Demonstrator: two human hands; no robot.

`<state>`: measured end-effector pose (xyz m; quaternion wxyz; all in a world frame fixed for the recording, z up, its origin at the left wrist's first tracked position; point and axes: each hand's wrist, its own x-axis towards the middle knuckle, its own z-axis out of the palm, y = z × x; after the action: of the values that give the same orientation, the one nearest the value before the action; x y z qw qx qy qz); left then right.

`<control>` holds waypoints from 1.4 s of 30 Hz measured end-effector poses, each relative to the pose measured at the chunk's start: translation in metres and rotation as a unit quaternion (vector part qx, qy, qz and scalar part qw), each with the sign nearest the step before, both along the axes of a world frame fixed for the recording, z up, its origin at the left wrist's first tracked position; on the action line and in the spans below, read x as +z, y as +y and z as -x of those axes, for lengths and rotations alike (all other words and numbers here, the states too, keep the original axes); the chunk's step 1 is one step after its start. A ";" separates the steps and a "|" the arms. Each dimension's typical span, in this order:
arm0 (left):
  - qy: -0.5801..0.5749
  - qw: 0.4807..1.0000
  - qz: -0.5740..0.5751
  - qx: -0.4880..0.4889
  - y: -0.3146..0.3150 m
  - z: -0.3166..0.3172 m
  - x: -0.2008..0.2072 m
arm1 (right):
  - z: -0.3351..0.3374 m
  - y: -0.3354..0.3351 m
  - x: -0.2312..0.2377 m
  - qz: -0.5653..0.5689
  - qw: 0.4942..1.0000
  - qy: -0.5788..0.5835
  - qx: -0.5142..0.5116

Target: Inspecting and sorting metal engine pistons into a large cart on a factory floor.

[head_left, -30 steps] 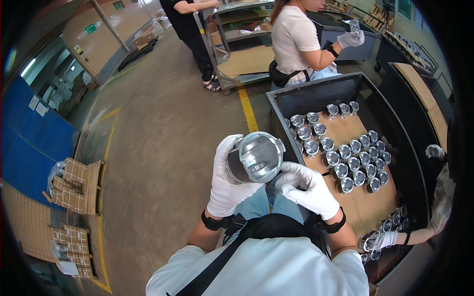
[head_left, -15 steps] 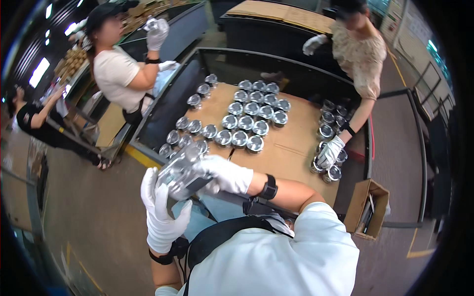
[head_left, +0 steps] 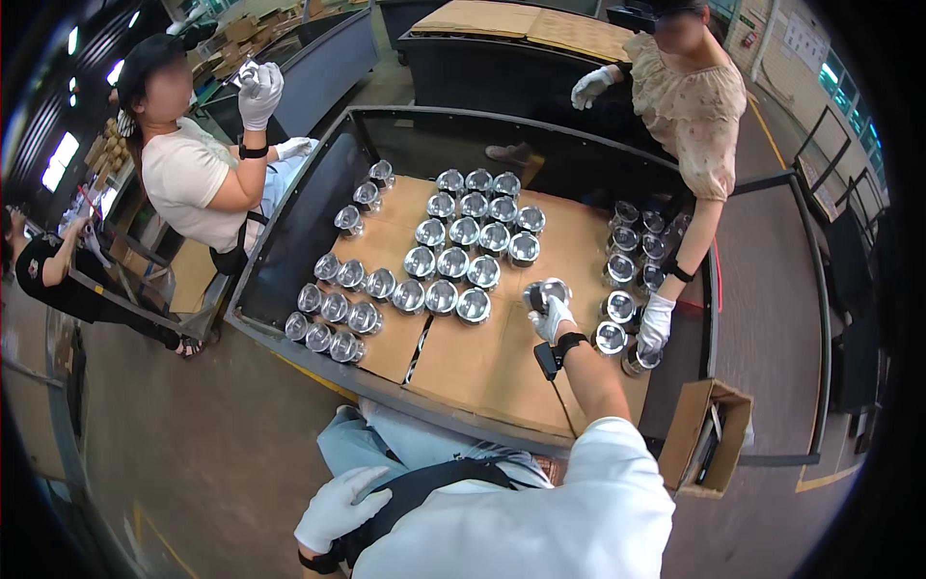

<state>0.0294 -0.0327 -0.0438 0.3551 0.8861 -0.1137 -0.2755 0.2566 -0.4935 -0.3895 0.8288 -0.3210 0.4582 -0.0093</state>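
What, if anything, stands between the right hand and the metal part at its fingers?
Nothing visible: the right hand already grips the metal part over the cardboard; other metal parts stand to either side.

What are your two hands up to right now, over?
Right hand: holding shiny metal part in black bin. Left hand: empty, outside bin. Nearby: co-worker's gloved hand at another metal part, to the right.

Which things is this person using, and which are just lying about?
In use:
right hand, holding a metal piece
other pieces, in the bin
cardboard under them

Probably just lying about:
small box by the bin's corner
flat sheets behind
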 end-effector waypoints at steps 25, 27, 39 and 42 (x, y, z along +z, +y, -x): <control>0.062 0.996 -0.022 0.056 -0.013 -0.006 -0.003 | -0.110 0.002 0.028 0.760 0.560 0.042 0.326; 0.128 0.984 -0.040 0.116 -0.014 0.002 -0.003 | -0.115 0.014 0.032 0.708 0.619 0.085 0.330; 0.080 0.982 0.085 0.149 0.009 0.010 -0.020 | -0.028 -0.002 0.069 0.521 0.590 0.027 0.616; 0.032 0.987 0.042 0.153 0.015 0.005 -0.020 | 0.000 0.060 0.179 0.356 0.723 -0.037 0.591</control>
<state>0.0242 -0.0178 -0.0637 0.4332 0.8680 0.0230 -0.2416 0.2565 -0.4338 -0.2109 0.5069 -0.7979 0.1077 0.3081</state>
